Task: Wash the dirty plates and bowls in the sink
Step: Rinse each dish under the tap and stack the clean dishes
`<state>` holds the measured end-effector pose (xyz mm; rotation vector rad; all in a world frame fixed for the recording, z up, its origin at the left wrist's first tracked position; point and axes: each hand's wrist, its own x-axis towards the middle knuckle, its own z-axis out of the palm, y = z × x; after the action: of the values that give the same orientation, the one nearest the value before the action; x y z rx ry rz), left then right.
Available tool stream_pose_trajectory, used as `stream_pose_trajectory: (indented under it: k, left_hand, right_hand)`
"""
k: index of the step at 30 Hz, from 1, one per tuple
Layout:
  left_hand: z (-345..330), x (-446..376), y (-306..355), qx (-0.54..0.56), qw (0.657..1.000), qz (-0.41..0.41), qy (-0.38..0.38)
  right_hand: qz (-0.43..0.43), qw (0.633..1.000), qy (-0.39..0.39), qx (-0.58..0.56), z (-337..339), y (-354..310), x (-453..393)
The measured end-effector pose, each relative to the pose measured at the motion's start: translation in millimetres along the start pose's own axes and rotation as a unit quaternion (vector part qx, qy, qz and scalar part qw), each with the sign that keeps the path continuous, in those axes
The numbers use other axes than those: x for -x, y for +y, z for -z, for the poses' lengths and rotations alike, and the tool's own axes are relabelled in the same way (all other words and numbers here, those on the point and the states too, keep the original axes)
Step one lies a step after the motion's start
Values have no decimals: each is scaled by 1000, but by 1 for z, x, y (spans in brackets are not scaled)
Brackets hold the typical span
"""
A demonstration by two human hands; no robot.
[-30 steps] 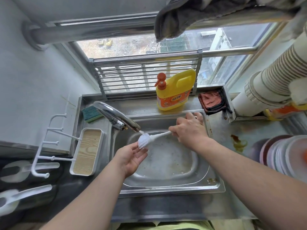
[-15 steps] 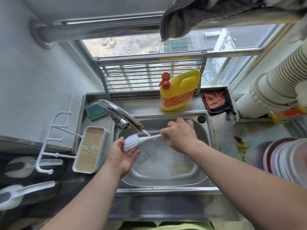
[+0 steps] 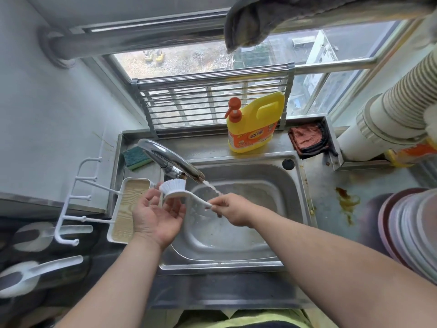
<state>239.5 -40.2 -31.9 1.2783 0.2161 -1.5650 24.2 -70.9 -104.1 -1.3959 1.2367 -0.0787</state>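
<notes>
Nearest, the left hand (image 3: 157,220) lies palm up over the sink's (image 3: 293,185) left edge, its grip wide, fingers under the brush (image 3: 176,189) head; whether they touch it cannot be told. The right hand (image 3: 233,209) pinches the brush handle over the basin, with water (image 3: 212,187) from the tap (image 3: 170,160) falling beside it. Plates (image 3: 411,230) stand stacked at the surface's (image 3: 331,209) right edge, and a soap bottle (image 3: 254,124) and sponge (image 3: 136,157) sit along the far edge.
</notes>
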Motion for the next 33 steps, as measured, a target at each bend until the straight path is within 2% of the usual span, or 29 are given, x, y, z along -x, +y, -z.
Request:
stream_pose_trajectory:
  k: [3, 7, 9, 12, 15, 18, 19, 20, 23, 24, 26, 28, 31, 33]
  left_hand:
    - [4, -6, -12, -103, 993, 22, 60]
    - [17, -20, -40, -286, 948, 84, 110]
    - [22, -23, -52, -349, 924, 116, 106]
    - [21, -29, -63, -407, 904, 94, 92]
    - [17, -31, -68, -480, 872, 50, 75]
    - [9, -29, -73, -557, 830, 5, 11]
    - [7, -27, -74, -600, 799, -19, -17]
    - [2, -22, -76, -655, 753, -42, -48]
    - [-9, -12, -84, -794, 582, -102, -144]
    - [-14, -9, -87, -817, 537, -121, -173]
    - [-21, 0, -92, -829, 485, -157, -228]
    - [-29, 13, -90, -815, 478, -194, -264]
    - [-40, 38, -74, -767, 483, -295, -303]
    - [-45, 54, -57, -732, 498, -348, -308]
  right_hand:
    - [-48, 997, -52, -10, 2, 17, 14]
    - [-122, 990, -45, 62, 19, 40, 34]
    - [-124, 986, -20, 114, 26, 46, 45]
    - [-128, 976, 17, 173, 26, 59, 61]
    - [-167, 926, 39, 336, 28, 69, 73]
    - [-171, 904, 56, 388, 29, 71, 80]
    - [-171, 892, 60, 414, 28, 69, 81]
    - [-174, 882, 64, 433, 27, 67, 83]
    - [-166, 874, 79, 451, 26, 50, 86]
    - [-157, 874, 88, 451, 27, 39, 88]
    - [-136, 882, 108, 437, 31, 12, 94]
    - [-101, 897, 120, 413, 39, -20, 106]
    - [-44, 924, 106, 366, 61, -76, 138]
    - [-16, 941, 127, 313, 75, -111, 163]
